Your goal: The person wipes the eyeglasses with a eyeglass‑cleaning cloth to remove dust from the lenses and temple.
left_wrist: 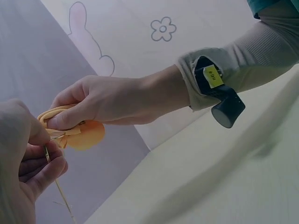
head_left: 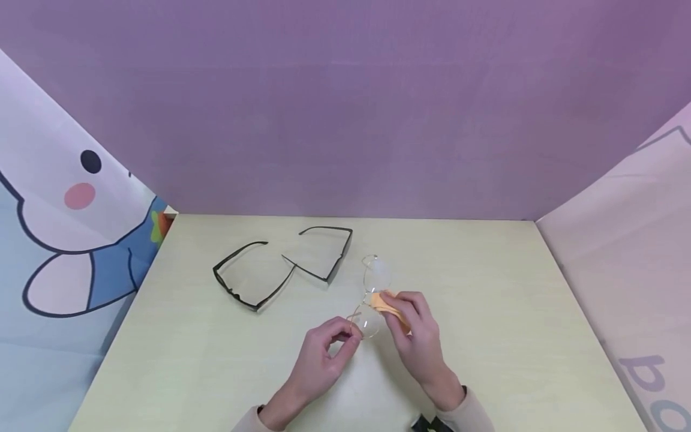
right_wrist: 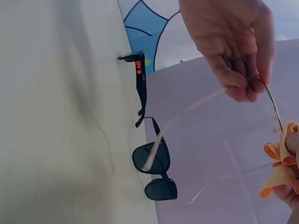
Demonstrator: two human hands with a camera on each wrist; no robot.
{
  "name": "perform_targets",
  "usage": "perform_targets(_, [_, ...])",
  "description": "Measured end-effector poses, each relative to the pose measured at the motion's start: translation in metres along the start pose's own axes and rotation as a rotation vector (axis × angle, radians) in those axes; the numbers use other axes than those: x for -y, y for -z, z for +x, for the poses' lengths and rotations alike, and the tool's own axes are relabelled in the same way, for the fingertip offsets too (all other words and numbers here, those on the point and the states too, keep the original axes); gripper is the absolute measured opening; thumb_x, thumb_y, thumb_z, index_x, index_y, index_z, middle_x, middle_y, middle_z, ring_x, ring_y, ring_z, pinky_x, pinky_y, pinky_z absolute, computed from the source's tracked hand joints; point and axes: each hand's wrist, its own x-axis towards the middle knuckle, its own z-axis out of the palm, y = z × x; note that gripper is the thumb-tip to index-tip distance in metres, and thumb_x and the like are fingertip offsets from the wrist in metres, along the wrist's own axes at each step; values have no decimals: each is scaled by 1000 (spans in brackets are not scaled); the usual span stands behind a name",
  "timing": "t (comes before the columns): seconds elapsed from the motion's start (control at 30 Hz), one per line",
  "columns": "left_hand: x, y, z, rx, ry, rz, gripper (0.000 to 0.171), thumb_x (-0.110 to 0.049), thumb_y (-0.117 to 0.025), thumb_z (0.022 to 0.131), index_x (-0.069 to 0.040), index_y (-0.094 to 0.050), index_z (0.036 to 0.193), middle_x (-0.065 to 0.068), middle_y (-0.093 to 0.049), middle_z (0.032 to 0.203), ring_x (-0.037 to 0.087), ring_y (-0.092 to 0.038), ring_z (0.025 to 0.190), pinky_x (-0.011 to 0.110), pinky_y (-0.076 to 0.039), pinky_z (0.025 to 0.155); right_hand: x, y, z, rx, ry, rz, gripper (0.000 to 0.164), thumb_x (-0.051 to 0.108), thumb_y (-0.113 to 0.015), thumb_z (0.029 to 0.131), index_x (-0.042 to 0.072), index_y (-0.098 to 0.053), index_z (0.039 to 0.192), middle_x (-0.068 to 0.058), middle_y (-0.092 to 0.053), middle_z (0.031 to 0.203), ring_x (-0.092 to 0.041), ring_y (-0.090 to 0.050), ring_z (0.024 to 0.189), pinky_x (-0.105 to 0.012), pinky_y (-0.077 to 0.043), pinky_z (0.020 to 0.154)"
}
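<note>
Thin gold-rimmed eyeglasses (head_left: 376, 276) with clear round lenses are held up between both hands. My left hand (head_left: 324, 357) pinches them by the near end of the frame, where a temple joins the rim. My right hand (head_left: 418, 336) grips a folded orange cloth (head_left: 385, 303) and has it against the frame around the bridge and near lens. In the left wrist view the cloth (left_wrist: 86, 135) wraps over the part of the glasses under the right thumb, hiding it. Both pale-tipped temples (right_wrist: 187, 112) stick out freely in the right wrist view.
Black-framed glasses (head_left: 232, 292) lie at the left of the table (head_left: 513, 312) with temples unfolded. Beside them, black sunglasses (head_left: 335, 270) with dark lenses overlap their temple in the head view. A purple panel (head_left: 345, 132) rises behind the table, and printed cloth walls flank it.
</note>
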Motion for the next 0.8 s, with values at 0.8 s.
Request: perform_targets(0.8, [2, 9, -7, 105, -97, 45, 16, 1, -63, 99, -14, -67, 96, 2, -67, 87, 5, -60, 83, 23, -57, 72, -10, 13, 16, -145, 59, -47, 34, 23, -65, 103, -11, -73, 104, -21, -61, 92, -20, -60, 81, -8, -52, 75])
